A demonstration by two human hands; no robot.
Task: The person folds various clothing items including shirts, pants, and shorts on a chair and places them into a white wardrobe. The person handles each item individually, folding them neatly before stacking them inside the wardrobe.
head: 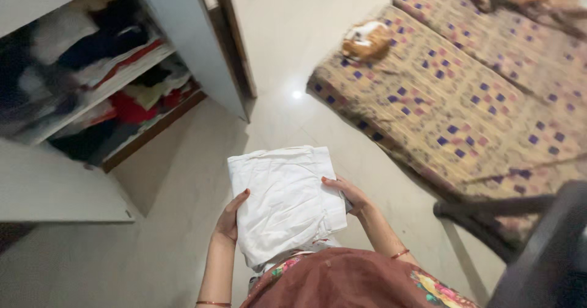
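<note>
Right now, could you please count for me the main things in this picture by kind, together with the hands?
Folded white cloth, held between both hands: 1
Hands, left hand and right hand: 2
Patterned mattresses on the floor: 2
Orange and white cloth bundle on the mattress: 1
Open cupboard with clothes on its shelves: 1
Total: 7

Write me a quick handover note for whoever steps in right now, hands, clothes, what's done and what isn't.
Left hand: grips the left edge of the folded white cotton garment.
Right hand: grips its right edge, thumb on top.
The garment is held flat at waist height over the pale tiled floor, already folded.
The open white wardrobe stands ahead to the left, its shelves packed with mixed clothes.
A patterned floor mattress lies to the right, with an orange and white bundle on it.
Done: folding. Not yet done: the garment is not set down anywhere.
</note>
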